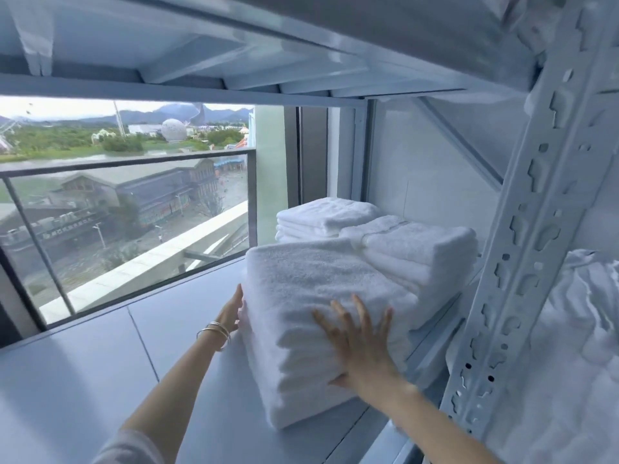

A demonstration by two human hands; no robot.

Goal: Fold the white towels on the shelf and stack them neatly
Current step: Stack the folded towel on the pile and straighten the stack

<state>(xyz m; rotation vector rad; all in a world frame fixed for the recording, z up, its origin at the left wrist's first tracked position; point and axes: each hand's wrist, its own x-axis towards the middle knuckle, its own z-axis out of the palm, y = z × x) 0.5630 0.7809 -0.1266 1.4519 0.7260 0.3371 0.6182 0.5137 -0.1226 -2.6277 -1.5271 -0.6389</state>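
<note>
A tall stack of folded white towels (311, 296) stands on the white shelf board (100, 370), near its front right. My left hand (231, 311), bracelets on the wrist, lies flat against the stack's left side. My right hand (361, 343) presses with spread fingers on the stack's front face, thumb tucked low between layers. Behind it sits a second folded stack with a stitched band (418, 249), and a third, lower stack (325, 214) sits at the back by the wall.
A perforated white metal upright (522, 236) stands right of the stacks, with crumpled white fabric (582, 329) beyond it. The upper shelf's underside (268, 45) hangs close overhead. A window with a glass railing (127, 202) lies behind the shelf's left part.
</note>
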